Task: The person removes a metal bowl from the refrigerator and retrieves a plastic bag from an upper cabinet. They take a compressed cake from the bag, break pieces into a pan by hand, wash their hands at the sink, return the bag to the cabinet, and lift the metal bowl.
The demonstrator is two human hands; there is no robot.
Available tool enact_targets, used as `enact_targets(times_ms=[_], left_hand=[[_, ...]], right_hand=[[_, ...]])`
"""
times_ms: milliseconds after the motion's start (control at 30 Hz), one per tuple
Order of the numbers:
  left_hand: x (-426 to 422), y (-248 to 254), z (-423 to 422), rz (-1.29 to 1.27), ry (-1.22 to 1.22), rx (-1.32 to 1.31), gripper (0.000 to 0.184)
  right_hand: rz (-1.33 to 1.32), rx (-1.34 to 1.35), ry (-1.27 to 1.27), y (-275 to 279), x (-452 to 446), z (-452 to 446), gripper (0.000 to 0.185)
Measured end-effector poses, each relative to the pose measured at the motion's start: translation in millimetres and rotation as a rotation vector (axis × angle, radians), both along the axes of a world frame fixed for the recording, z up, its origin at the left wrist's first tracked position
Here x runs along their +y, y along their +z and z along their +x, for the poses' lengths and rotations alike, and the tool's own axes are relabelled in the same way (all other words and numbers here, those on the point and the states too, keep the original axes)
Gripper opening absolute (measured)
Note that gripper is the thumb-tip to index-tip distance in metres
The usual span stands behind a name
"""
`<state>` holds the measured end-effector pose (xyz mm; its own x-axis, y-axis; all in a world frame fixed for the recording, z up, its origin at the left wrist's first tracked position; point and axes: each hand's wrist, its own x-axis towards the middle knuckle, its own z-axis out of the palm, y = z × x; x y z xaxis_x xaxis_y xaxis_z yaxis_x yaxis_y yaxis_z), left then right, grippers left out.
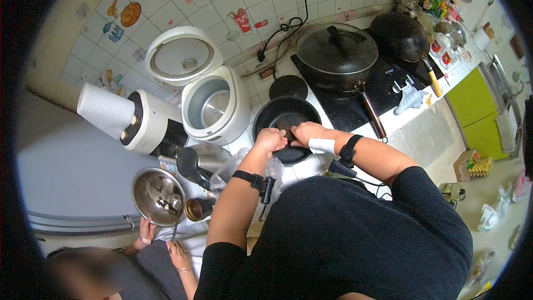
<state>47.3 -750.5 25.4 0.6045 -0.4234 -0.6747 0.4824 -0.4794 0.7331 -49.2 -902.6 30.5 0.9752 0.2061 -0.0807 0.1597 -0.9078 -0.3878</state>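
A round black pot (305, 106) stands on the white-tiled counter in front of me. My left hand (271, 140) is over its near left side, fingers curled together. My right hand (307, 133) reaches in from the right, its fingers bent in a pinch close to the left fingertips. Between and just beyond the fingertips is a dark brownish lump (287, 121), too dim to name. Whether the fingers grip this lump or something smaller is hidden. Left of the pot sits a white rice cooker (236, 97) with its lid raised and a bare metal inside.
A lidded pan (336, 50) and a wok (401, 36) occupy the black cooktop (344, 108). An electric kettle (205, 158), a plastic bag (227, 169) and a brown jar (197, 209) stand at left. Beside them another person's hands hold a metal bowl (145, 203) and a utensil.
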Motion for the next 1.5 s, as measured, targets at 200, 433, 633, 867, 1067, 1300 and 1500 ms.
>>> enact_targets(times_ms=[200,433,633,867,1067,1300,1500], left_hand=[[4.8,-4.0,1.2,0.156,-0.384,-0.473,0.021],[7.2,1.4,-3.2,0.204,-0.509,-0.570,0.018],[1.0,19.0,-1.6,0.178,-0.240,-0.207,0.025],[-2.2,8.7,-1.2,0.189,-0.181,-0.259,0.034],[-8.3,19.6,-5.9,0.173,-0.113,-0.224,0.033],[-12.9,19.2,-6.6,0.169,-0.041,-0.191,0.032],[-16.7,19.0,-2.3,0.214,-0.013,-0.187,0.032]], right_hand=[[0.215,-0.070,-0.081,-6.7,-12.0,15.5,0.043],[0.286,-0.014,-0.105,-4.9,-10.7,16.5,0.045],[0.197,0.039,-0.091,-8.0,-3.2,19.8,0.035],[0.263,-0.020,-0.095,-8.8,0.4,18.3,0.028],[0.285,-0.085,-0.096,-2.3,-3.1,14.7,0.024],[0.302,-0.106,-0.080,-8.8,-7.4,20.5,0.020],[0.296,-0.054,-0.086,-6.2,-5.7,25.7,0.020]])
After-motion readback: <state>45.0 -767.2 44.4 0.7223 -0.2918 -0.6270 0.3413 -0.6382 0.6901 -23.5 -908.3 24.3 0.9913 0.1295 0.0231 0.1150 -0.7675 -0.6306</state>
